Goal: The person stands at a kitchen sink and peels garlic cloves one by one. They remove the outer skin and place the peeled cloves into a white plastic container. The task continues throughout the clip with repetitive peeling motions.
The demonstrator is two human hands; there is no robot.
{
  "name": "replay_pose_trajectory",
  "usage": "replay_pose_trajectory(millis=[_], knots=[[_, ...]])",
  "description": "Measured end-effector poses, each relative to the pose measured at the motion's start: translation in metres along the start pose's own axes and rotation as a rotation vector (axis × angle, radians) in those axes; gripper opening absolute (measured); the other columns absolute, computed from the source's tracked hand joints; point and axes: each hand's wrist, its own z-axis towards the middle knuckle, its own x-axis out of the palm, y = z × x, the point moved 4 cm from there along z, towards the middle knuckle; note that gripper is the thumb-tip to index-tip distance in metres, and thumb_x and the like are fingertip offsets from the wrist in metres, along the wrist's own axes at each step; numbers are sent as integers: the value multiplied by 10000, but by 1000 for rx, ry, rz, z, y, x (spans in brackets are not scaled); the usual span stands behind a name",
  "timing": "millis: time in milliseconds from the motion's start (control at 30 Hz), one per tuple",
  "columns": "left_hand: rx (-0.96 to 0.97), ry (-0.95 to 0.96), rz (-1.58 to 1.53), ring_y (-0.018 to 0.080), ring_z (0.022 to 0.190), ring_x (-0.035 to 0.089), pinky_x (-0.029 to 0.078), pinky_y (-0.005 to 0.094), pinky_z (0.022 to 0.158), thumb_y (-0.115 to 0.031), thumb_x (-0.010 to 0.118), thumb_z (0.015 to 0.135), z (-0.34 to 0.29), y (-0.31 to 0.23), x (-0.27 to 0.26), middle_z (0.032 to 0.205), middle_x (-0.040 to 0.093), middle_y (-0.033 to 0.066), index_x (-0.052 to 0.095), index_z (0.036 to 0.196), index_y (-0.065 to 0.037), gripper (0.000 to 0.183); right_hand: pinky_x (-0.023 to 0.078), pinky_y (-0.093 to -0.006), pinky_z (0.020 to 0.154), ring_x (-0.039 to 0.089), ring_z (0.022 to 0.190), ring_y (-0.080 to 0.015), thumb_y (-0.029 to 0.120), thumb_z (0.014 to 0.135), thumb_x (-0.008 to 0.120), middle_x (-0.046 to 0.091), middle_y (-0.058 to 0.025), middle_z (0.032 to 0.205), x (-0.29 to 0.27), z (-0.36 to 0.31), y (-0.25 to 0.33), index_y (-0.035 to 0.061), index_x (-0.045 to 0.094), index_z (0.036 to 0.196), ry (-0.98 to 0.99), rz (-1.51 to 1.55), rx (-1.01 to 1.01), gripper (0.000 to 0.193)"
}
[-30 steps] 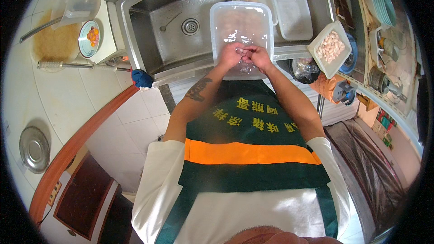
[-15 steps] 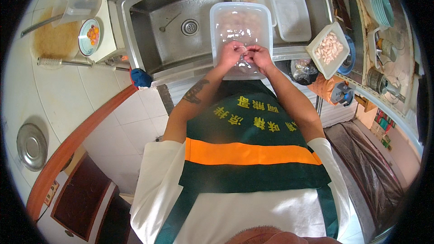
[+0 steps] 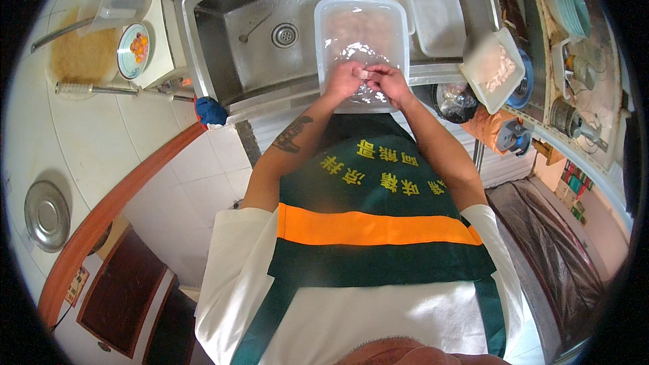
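Both of my hands meet over the near half of a translucent white tub (image 3: 320,34) filled with water, with many pale pink pieces blurred beneath the surface. My left hand (image 3: 343,82) and my right hand (image 3: 388,84) pinch a small pale pinkish piece of meat (image 3: 362,75) between their fingertips. Its exact kind is too small to tell. To the right, a square white tub (image 3: 495,105) contains many similar pale pink pieces (image 3: 501,71); a blurry patch covers its left part.
The tub rests across a steel double sink (image 3: 233,17); a spoon (image 3: 255,28) lies in the left basin. Two white trays (image 3: 436,20) sit in the right basin. A bowl of orange pieces (image 3: 126,67) stands at left, a black bowl (image 3: 443,111) below the right rim.
My hands have stayed together over the water, and the piece between them now shows more plainly. A blurry patch has appeared over the right tub.
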Motion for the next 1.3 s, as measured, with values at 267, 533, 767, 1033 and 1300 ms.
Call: replay_pose_trajectory(millis=[267,533,767,1033,1300], knots=[[297,-70,12,180,775,662,530,331,712,-187,595,952,-13,-25,-9,850,690,122,670,1048,-3,221,461,-248,542,550,608,-99,82,967,576,639,-39,784,-5,6,-6,-19,634,983,35,-100,-145,118],[174,-75,114,194,731,664,522,327,690,-116,638,887,-9,-15,-6,838,693,144,692,988,-3,162,476,-241,561,585,635,-102,87,965,572,648,-44,781,0,8,-12,-15,634,953,32,-145,-170,119],[-177,-122,-646,121,720,657,534,264,652,-112,601,945,-9,5,1,851,690,79,666,1033,37,185,487,-258,572,592,619,-103,60,963,564,644,-42,738,-8,13,-15,-11,630,931,-33,-254,-249,102],[-8,-39,-90,156,829,656,546,292,707,-73,677,885,-3,9,5,914,690,91,664,1051,12,188,489,-262,582,591,630,-103,50,973,537,657,-51,759,-5,11,-18,-16,631,947,25,-250,-286,117],[-54,8,-305,157,902,644,536,297,785,-33,726,830,-1,7,10,979,683,81,614,1140,11,333,497,-269,581,599,636,-122,64,968,547,663,-76,778,-6,12,-18,-29,621,981,3,-256,-248,120]])
